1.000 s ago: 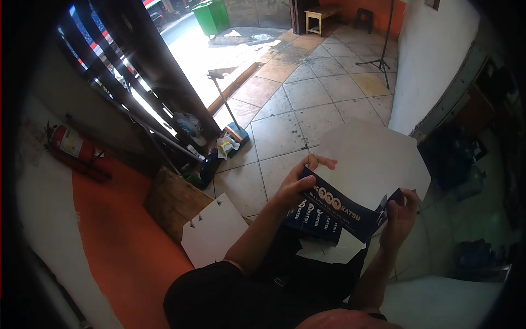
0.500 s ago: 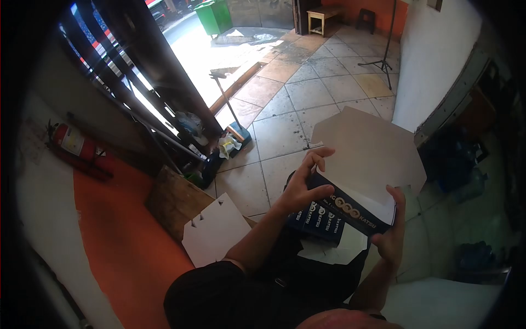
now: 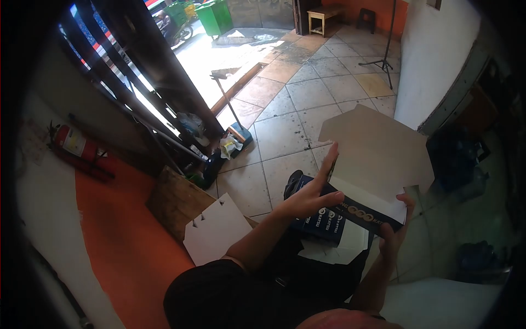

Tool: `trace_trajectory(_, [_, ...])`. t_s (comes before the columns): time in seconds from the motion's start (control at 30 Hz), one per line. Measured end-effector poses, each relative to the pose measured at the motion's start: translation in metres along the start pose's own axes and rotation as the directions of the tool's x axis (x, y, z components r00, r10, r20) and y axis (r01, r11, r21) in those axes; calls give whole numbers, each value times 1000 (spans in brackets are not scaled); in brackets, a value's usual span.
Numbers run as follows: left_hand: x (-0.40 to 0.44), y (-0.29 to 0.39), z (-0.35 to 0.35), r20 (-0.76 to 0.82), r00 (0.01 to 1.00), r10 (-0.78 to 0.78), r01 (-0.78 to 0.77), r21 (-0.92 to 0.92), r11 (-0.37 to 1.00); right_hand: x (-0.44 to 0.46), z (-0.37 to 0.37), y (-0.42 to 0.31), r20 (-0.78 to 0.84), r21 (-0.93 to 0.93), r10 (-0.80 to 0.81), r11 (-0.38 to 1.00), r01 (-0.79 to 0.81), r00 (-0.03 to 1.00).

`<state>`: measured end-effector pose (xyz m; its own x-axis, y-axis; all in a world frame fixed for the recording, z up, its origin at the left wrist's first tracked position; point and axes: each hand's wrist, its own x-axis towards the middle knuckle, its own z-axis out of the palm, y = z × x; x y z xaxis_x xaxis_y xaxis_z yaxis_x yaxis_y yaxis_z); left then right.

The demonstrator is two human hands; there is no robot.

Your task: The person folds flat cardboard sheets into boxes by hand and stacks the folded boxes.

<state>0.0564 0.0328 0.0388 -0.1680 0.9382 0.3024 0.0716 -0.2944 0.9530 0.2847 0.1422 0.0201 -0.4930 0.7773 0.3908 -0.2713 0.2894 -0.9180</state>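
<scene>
- Head view, at left: a white card sheet (image 3: 216,233) shows its blank side.
- Left hand (image 3: 311,196) stays loose, fingers outstretched, thumb against the open box (image 3: 360,213).
- Below sit printed boxes (image 3: 320,229); the open box spans both hands, lid raised; even, gentle pressure should keep corners square.
- Right hand (image 3: 395,234) grips its right corner.
</scene>
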Motion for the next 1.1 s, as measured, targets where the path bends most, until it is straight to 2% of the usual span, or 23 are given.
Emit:
trace_trajectory(0.07, [0,2,1,11,1000,22,-22,30,999,0,-4,0,-16,-21,110,994,-110,994])
trace_trajectory(0.1, [0,4,2,20,999,43,-44,58,997,2,-3,2,-42,-84,40,995,-44,998])
trace_trajectory(0.13, [1,5,3,20,999,42,-43,59,997,3,-3,0,-41,-83,41,996,-44,998])
trace_trajectory(0.2, [5,8,4,-6,993,-117,115,-140,983,5,-1,-8,30,-37,146,989,-145,989])
trace_trajectory(0.33, [20,6,0,-34,978,-207,192,-253,948,7,-4,-11,94,-47,253,967,-250,963])
trace_trajectory(0.4, [29,-7,-3,-52,966,-254,241,-172,955,5,-17,-5,89,-341,238,920,-195,967])
trace_trajectory(0.47, [38,-14,-5,-10,962,-272,264,-213,941,5,-23,-3,63,-341,202,925,-169,977])
trace_trajectory(0.53, [46,-18,-6,39,954,-297,296,-256,920,4,-33,-7,204,-302,272,931,-203,940])
trace_trajectory(0.57, [50,-19,-6,59,935,-351,351,-300,887,1,-41,4,270,-199,309,945,-261,912])
trace_trajectory(0.6, [53,-20,-5,82,912,-402,405,-342,848,-2,-46,3,264,-201,322,940,-274,909])
trace_trajectory(0.67, [58,-23,-2,84,902,-424,424,-356,833,-6,-54,-3,436,-179,503,861,-476,747])
trace_trajectory(0.8, [62,-42,5,105,863,-494,503,-255,826,-18,-45,-1,395,-185,490,871,-455,777])
trace_trajectory(0.83, [59,-48,7,101,856,-507,515,-241,822,-28,-48,8,325,-124,502,863,-490,801])
trace_trajectory(0.97, [61,-45,15,56,868,-493,496,-126,859,-32,-46,4,277,-80,471,880,-468,838])
trace_trajectory(1.03, [63,-46,16,24,878,-478,478,-80,874,-35,-60,6,269,-213,527,849,-484,806])
trace_trajectory(1.1, [63,-48,13,-34,908,-418,419,143,897,-34,-64,3,219,-161,529,848,-504,820])
